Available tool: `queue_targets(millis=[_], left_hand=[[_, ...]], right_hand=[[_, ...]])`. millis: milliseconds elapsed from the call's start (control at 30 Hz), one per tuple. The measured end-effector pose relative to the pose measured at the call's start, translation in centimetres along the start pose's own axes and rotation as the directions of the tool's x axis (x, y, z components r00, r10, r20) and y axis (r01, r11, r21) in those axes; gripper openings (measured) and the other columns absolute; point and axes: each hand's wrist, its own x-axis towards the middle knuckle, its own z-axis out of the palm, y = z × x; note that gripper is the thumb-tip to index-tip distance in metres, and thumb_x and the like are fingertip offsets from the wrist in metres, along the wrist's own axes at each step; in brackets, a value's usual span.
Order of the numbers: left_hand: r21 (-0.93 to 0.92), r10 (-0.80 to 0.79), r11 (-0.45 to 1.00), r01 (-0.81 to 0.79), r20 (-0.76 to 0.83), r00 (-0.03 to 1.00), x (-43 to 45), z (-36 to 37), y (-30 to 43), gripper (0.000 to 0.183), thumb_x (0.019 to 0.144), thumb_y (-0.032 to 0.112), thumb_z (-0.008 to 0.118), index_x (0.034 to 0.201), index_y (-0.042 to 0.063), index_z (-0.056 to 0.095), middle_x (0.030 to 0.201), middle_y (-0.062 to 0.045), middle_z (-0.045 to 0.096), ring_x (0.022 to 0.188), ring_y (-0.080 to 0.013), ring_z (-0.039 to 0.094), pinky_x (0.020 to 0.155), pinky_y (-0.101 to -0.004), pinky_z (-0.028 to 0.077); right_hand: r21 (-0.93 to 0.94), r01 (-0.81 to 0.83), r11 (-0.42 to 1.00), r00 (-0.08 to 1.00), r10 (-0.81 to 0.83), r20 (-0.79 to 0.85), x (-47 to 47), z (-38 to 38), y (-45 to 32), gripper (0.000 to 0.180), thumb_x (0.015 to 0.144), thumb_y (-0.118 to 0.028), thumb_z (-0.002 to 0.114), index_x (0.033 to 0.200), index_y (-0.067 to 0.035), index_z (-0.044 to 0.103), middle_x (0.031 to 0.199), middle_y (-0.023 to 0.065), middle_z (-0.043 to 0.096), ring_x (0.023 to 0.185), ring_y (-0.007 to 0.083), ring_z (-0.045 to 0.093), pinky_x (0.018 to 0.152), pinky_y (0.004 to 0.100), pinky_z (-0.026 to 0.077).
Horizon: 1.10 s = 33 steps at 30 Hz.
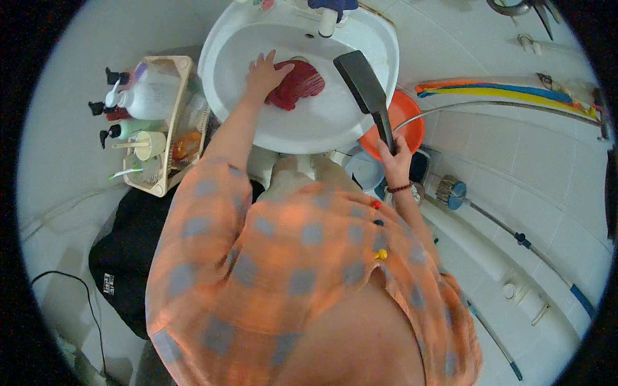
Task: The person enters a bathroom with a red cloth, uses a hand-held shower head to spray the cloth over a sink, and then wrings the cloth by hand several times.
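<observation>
In the white washbasin (309, 130) lies a crumpled dark red cloth (301, 84) with pale stripes at its right edge. My left hand (266, 72) rests at the cloth's upper left, fingers spread, the thumb over it. My right hand (397, 157), with a beaded bracelet at the wrist, grips the handle of a flat dark paddle-shaped tool (362, 82). The tool's broad head is raised over the basin's right side, apart from the cloth. A faucet (328, 23) with a dark blue cloth on it stands at the basin's far rim.
To the left, a beige plastic basket (169, 125) holds pump bottles, a cup and a toothbrush. An orange basin (405, 120) and a pale blue basin (365, 170) sit below the sink's right side. A metal-handled mop or brush (451, 192) leans along the tiled wall.
</observation>
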Motion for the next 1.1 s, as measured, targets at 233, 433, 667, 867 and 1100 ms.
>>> queue_targets(millis=[233,433,667,867,1100], left_hand=[[0.290,0.074,0.944,-0.160,0.286,0.955,-2.5,2.6,6.7,0.065,0.072,0.062,0.059,0.118,0.016,0.059,0.127,-0.011,0.052,0.123,-0.0264,0.043,0.099,-0.0628,0.025],[-0.196,0.101,0.980,-0.045,0.286,0.953,-4.6,3.9,3.1,0.055,0.070,0.031,0.070,0.121,0.020,0.055,0.123,-0.017,0.053,0.117,-0.0287,0.048,0.091,-0.0562,0.040],[0.392,0.224,0.835,-0.387,0.400,0.888,-9.8,1.2,6.0,0.051,0.075,0.046,0.062,0.122,0.029,0.055,0.137,-0.007,0.039,0.131,-0.0377,0.026,0.092,-0.0684,0.029],[0.469,0.331,0.757,-0.456,0.327,0.885,-5.3,4.5,4.4,0.044,0.071,0.054,0.063,0.098,0.019,0.067,0.099,-0.002,0.063,0.105,-0.0225,0.053,0.079,-0.0444,0.043],[0.435,0.072,0.864,-0.253,0.391,0.917,-2.0,5.3,4.9,0.043,0.075,0.050,0.061,0.099,0.015,0.067,0.096,-0.009,0.065,0.091,-0.0276,0.062,0.076,-0.0423,0.047]], right_hand=[[-0.029,-0.148,0.989,0.989,0.149,0.027,0.1,-0.1,2.7,0.021,0.080,-0.014,0.069,0.093,-0.002,0.058,0.072,-0.0020,0.053,0.064,0.0059,0.045,0.059,0.0213,0.039],[0.066,-0.163,0.984,0.987,0.162,0.010,1.4,-0.3,3.2,0.021,0.080,-0.013,0.070,0.092,-0.002,0.058,0.072,-0.0031,0.052,0.064,0.0053,0.045,0.058,0.0209,0.039],[0.046,-0.229,0.972,0.973,0.227,0.049,2.5,-0.2,3.6,0.021,0.080,-0.013,0.068,0.094,0.000,0.058,0.073,-0.0029,0.052,0.065,0.0056,0.046,0.059,0.0213,0.040],[0.022,-0.263,0.965,0.959,0.259,0.120,3.0,0.4,2.8,0.027,0.080,-0.013,0.068,0.101,0.001,0.058,0.078,-0.0004,0.057,0.068,0.0070,0.049,0.062,0.0220,0.041],[0.079,-0.267,0.961,0.957,0.254,0.142,4.0,0.6,3.1,0.028,0.080,-0.012,0.067,0.103,0.001,0.058,0.080,0.0002,0.057,0.071,0.0068,0.050,0.065,0.0218,0.043]])
